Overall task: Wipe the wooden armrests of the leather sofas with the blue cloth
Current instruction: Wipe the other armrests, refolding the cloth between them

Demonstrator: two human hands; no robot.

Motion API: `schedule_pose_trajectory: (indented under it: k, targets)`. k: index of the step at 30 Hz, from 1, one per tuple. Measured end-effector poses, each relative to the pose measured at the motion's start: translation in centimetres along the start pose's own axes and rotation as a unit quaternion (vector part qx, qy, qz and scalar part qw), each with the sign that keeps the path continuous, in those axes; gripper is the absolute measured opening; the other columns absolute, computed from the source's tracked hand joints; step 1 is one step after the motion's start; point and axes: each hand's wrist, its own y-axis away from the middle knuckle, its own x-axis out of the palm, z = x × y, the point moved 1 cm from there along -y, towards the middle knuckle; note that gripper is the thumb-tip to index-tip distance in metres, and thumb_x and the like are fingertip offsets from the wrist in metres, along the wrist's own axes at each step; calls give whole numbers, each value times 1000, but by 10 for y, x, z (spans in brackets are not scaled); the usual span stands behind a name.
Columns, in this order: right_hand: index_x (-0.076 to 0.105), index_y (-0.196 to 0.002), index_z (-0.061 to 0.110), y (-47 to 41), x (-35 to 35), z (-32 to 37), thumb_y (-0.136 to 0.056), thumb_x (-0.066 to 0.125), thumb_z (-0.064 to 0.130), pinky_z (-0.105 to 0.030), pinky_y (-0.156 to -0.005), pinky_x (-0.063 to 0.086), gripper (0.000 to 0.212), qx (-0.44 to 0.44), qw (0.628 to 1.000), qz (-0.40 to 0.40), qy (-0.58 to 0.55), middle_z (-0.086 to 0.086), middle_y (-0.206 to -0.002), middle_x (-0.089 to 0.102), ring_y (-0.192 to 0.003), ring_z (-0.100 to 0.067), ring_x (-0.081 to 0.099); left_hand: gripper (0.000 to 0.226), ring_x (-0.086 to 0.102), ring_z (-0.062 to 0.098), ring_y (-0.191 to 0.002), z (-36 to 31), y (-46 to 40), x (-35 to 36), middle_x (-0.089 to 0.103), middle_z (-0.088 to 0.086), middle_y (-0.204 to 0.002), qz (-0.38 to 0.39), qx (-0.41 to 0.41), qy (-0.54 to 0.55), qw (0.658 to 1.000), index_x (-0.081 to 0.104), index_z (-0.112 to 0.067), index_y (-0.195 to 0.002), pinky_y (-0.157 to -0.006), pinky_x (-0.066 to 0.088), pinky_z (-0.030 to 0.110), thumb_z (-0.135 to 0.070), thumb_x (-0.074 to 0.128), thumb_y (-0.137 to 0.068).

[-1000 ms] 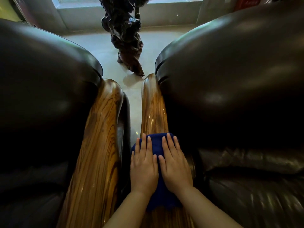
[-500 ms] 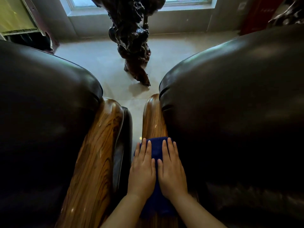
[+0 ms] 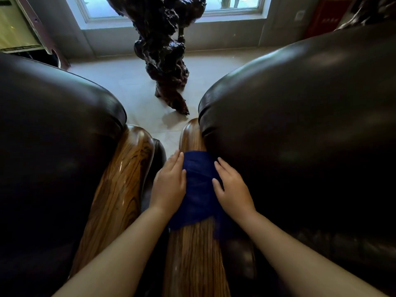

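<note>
A blue cloth (image 3: 199,185) is draped over the glossy wooden armrest (image 3: 192,254) of the right dark leather sofa (image 3: 300,125), near the armrest's far end. My left hand (image 3: 169,185) presses the cloth's left side over the armrest's outer edge. My right hand (image 3: 232,189) presses its right side against the leather cushion. Fingers of both hands lie flat and together on the cloth. A second wooden armrest (image 3: 120,189) belongs to the left leather sofa (image 3: 53,146); nothing touches it.
A narrow gap of pale tiled floor (image 3: 137,86) runs between the two sofas. A dark gnarled root carving (image 3: 165,61) stands on the floor just beyond the armrests, below a window (image 3: 231,5). A red object (image 3: 321,18) stands at the far right wall.
Both hands have pushed the cloth forward along the right armrest toward its far end. The hands have spread apart to the cloth's two sides, baring its middle.
</note>
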Motion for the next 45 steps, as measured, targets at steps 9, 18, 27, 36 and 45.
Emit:
schedule_pose_trajectory:
  k: [9, 18, 27, 36, 45]
  targets:
    - [38, -138, 14, -18, 1, 5, -88, 59, 17, -19, -108, 19, 55, 34, 997, 73, -23, -2, -149, 35, -136, -14, 32, 56, 24, 16, -140, -7, -3, 1, 27, 4, -153, 91, 11, -30, 995, 26, -13, -143, -113, 20, 28, -11, 47, -92]
    - [63, -116, 14, -16, -4, 9, -84, 63, 17, -33, -99, 45, 32, 51, 999, 2, 9, -5, -118, 66, -110, -20, 60, 30, 59, 20, -109, -8, -4, -7, 66, 7, -117, 9, -24, -15, 1000, 65, -13, -112, -97, 43, 32, -10, 63, -82]
    - [70, -90, 16, 16, -55, 30, -80, 68, 17, -31, -80, 55, 10, 50, 983, 178, 10, -1, -96, 67, -88, -12, 62, 14, 59, 9, -81, -33, 24, -42, 63, -4, -88, 170, -86, -17, 982, 64, -23, -72, -73, 51, 26, -11, 70, -74]
    - [73, -83, 16, 38, -168, 95, -72, 74, 16, -21, -71, 52, 11, 26, 982, 189, -10, 4, -80, 68, -80, -10, 63, 7, 68, 10, -80, -101, 44, -151, 72, 2, -83, 265, -67, 110, 956, 71, -18, -78, -69, 55, 20, -12, 71, -75]
    - [73, -79, 14, 97, -340, 197, -70, 73, 14, -28, -71, 51, 8, 4, 995, 100, -14, -3, -79, 72, -77, -15, 65, 17, 65, -3, -64, -240, 72, -287, 70, -8, -70, 250, 26, 120, 960, 70, -29, -67, -57, 49, 11, -13, 72, -74]
